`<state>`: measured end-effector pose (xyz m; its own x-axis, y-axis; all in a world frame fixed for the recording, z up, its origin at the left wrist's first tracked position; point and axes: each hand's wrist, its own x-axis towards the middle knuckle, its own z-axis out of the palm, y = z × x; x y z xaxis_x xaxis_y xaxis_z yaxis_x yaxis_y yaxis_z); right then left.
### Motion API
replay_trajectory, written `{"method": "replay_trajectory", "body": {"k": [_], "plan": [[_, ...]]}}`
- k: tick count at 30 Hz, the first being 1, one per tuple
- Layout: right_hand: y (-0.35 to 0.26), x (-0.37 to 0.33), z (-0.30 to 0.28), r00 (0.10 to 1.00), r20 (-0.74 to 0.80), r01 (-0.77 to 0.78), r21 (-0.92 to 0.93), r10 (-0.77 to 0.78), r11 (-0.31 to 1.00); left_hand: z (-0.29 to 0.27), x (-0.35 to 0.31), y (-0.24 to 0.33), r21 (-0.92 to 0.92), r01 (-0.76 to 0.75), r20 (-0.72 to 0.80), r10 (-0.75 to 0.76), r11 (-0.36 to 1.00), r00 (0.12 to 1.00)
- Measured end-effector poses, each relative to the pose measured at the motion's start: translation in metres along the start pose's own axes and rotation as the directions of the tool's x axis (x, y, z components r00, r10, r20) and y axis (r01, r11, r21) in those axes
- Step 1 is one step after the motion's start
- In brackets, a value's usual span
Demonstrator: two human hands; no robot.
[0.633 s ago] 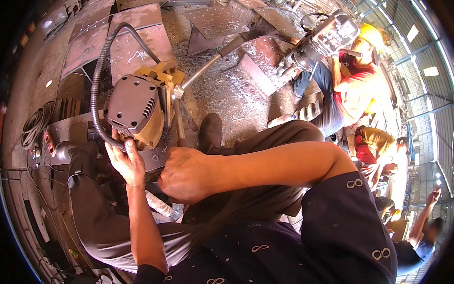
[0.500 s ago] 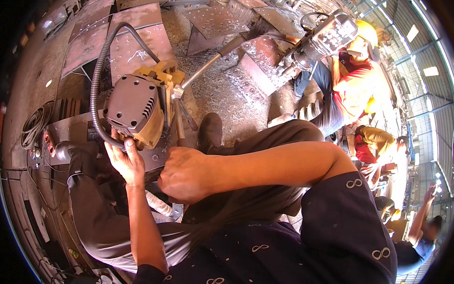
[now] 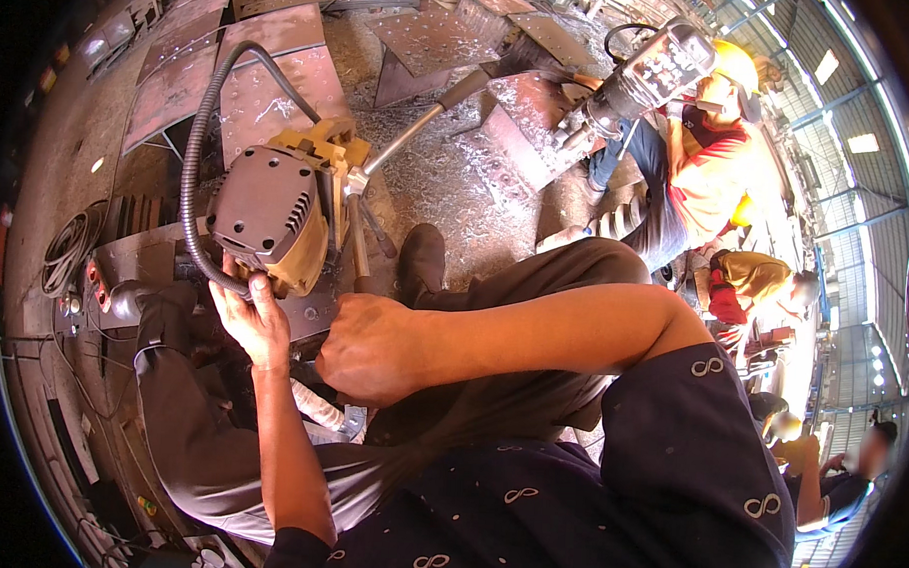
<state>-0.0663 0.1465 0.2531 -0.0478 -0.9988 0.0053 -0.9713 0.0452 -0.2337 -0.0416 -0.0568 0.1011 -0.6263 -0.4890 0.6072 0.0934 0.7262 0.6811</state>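
Note:
A yellow magnetic drill (image 3: 300, 254) with a grey motor cover (image 3: 264, 202) stands before me on a drilled steel plate (image 3: 311, 312). My left hand (image 3: 253, 322) grips the near lower corner of its motor, by the ribbed black cable conduit (image 3: 191, 165); some fingers are hidden behind the housing. My right hand (image 3: 372, 349) is closed round the grip of one arm of the feed handle (image 3: 359, 243). Another arm of that handle, with a long dark grip (image 3: 461, 89), points away to the upper right. The drill's bit is out of sight.
A co-worker in a yellow helmet (image 3: 734, 68) sits at the right beside a second drill (image 3: 647, 75). Steel plates (image 3: 281, 93) and metal shavings (image 3: 438, 193) cover the floor ahead. A coiled cable (image 3: 73, 249) lies left. Another person (image 3: 828, 487) is at the far right.
Both my hands and the drill look the same as before. The person at the far right has lowered a raised arm.

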Motion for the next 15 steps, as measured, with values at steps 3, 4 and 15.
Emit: {"method": "replay_trajectory", "body": {"k": [3,4,15], "plan": [[0.0004,0.0003,-0.0004,1.0,0.006,0.003,0.0,-0.003,1.0,0.0005,0.0005,0.0033,-0.022,0.0,-0.01,0.0,1.0,1.0],[0.0004,0.0004,-0.0009,1.0,0.008,0.004,0.002,-0.004,1.0,0.0005,0.0005,0.0026,-0.018,-0.003,-0.01,0.003,1.0,1.0],[-0.0001,0.0004,0.0043,1.0,-0.013,-0.007,0.001,0.007,1.0,0.001,-0.0004,0.0048,-0.039,0.046,0.006,-0.046,0.998,0.999]]}}
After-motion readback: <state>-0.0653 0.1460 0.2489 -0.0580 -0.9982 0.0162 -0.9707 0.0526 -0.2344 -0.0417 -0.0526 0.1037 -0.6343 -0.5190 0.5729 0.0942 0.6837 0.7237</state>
